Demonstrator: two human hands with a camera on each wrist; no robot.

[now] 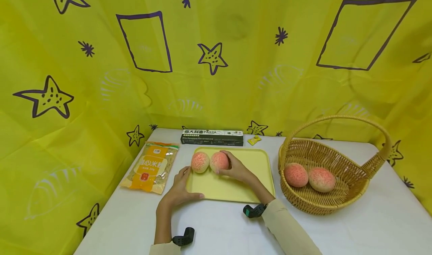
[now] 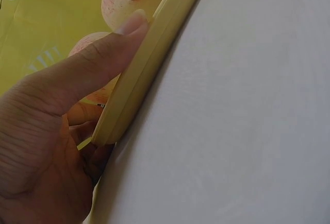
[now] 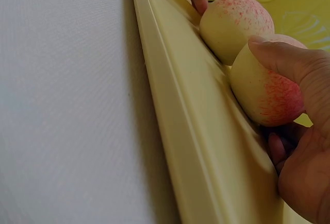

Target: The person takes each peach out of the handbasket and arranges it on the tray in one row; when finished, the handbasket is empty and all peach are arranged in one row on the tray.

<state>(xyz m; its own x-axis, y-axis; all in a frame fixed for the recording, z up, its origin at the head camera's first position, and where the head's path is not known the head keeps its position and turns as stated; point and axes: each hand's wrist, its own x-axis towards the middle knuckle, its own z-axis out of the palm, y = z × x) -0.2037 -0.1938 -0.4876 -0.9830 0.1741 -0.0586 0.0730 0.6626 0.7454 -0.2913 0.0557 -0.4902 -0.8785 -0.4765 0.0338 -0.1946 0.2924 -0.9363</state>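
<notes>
Nearest, the left hand (image 1: 179, 190) grips the near left corner of the tray (image 1: 219, 189), whose long axis runs left to right; holding it flat and still seems best. Beyond, the right hand (image 1: 237, 169) has thumb and fingers around the right peach (image 1: 218, 161), on the tray's left half and touching or nearly touching the left peach (image 1: 200, 162), so a light, even grip should avoid nudging that one. The held peach looks nearly round, with no clear long axis, its pink mostly up.
</notes>
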